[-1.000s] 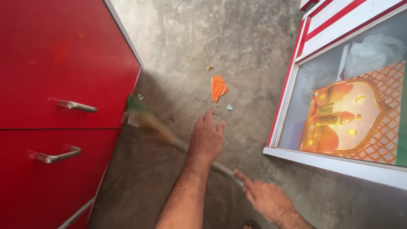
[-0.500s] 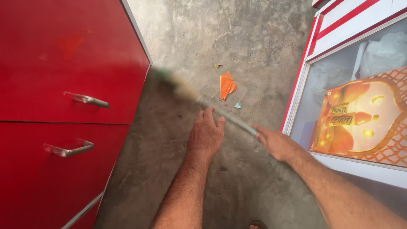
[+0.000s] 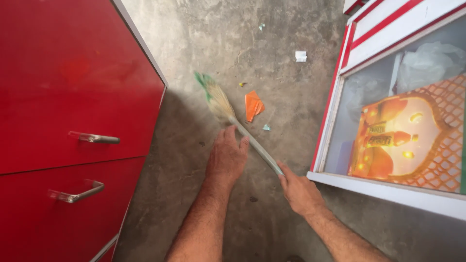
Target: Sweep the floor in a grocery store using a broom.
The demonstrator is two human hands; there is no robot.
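Observation:
A broom (image 3: pixel 228 114) with straw bristles and a pale handle slants across the concrete floor (image 3: pixel 218 43). My left hand (image 3: pixel 226 159) wraps the handle near its lower part, and my right hand (image 3: pixel 298 190) grips the handle's end. The bristle tip sits near the red cabinet's corner. Just right of the bristles lies an orange scrap of wrapper (image 3: pixel 253 105), with a small pale bit (image 3: pixel 266 127) below it.
A red cabinet (image 3: pixel 63 121) with two metal drawer handles fills the left. A white-and-red glass-lidded chest freezer (image 3: pixel 388 116) stands on the right. A white paper scrap (image 3: pixel 301 56) and small bits of litter lie farther up the floor.
The broom head swung from beside the cabinet up toward the orange scrap. My right hand rose and shifted right with the handle, and the view moved forward along the floor.

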